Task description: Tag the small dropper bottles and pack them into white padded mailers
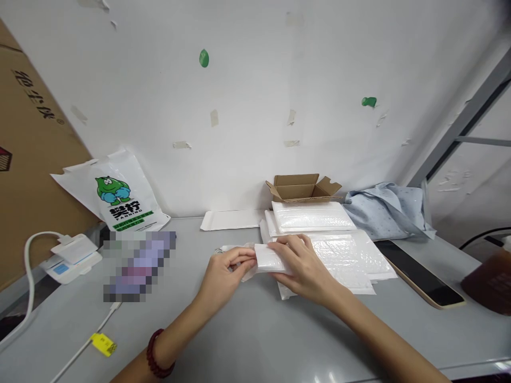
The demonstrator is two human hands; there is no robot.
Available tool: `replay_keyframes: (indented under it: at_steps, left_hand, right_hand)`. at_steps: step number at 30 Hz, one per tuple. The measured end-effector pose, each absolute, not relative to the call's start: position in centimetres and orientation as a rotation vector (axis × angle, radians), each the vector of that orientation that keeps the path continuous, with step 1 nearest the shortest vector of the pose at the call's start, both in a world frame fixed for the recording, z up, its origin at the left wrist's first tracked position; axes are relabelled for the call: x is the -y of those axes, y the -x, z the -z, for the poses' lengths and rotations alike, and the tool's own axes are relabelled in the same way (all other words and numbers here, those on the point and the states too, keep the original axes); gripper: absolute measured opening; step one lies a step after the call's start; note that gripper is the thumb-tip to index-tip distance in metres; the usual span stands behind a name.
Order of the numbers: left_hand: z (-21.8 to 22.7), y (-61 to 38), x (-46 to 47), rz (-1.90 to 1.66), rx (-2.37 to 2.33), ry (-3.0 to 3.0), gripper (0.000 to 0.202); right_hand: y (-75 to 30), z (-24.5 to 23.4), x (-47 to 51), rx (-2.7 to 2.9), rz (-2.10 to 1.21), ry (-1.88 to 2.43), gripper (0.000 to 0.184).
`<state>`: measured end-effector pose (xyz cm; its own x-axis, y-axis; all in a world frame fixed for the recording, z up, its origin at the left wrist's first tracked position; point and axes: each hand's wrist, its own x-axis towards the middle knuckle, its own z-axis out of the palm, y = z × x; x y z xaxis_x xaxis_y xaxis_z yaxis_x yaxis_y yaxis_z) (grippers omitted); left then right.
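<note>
Both my hands meet at the middle of the grey table point(247, 330). My left hand point(223, 274) pinches the left end of a small white padded pouch point(268, 259), fingers closed on it. My right hand point(300, 266) grips the same pouch from the right, fingers curled over its top edge. Just behind and to the right lies a stack of white bubble mailers point(319, 223). A dark red bead bracelet point(157, 354) is on my left wrist.
An open small cardboard box point(302, 187) stands at the wall. A flat white envelope point(231, 219), a printed plastic bag point(120, 197), a white device with cable point(72, 256), a blue cloth point(389, 210), a dark tablet point(423, 276) and a large cardboard box point(27, 159) lie around.
</note>
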<state>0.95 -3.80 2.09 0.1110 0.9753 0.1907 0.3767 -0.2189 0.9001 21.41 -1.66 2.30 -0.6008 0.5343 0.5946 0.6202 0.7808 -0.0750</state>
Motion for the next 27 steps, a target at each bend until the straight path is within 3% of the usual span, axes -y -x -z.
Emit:
replay_keyframes:
  at_steps: [6,11,18,27]
  left_hand:
    - [-2.5,-0.9,4.5,-1.115,-1.419,-2.017,0.019]
    - [-3.9,1.3,3.1,-1.119,-1.631,-1.711,0.026]
    - [-3.9,1.5,2.6,-0.816,-1.139,-1.576,0.028]
    - [-3.3,-0.6,3.7,-0.795,-1.24,-1.418,0.027]
  right_hand:
    - [-21.4,-2.4,1.8,2.341,0.19,0.832,0.035]
    - [-21.8,-2.6,1.5,2.284,0.184,0.863,0.034]
    - [-21.4,-2.6,2.0,2.286,0.203,0.76,0.033]
    - [-20.2,-2.9,3.5,2.335,0.176,0.648,0.029]
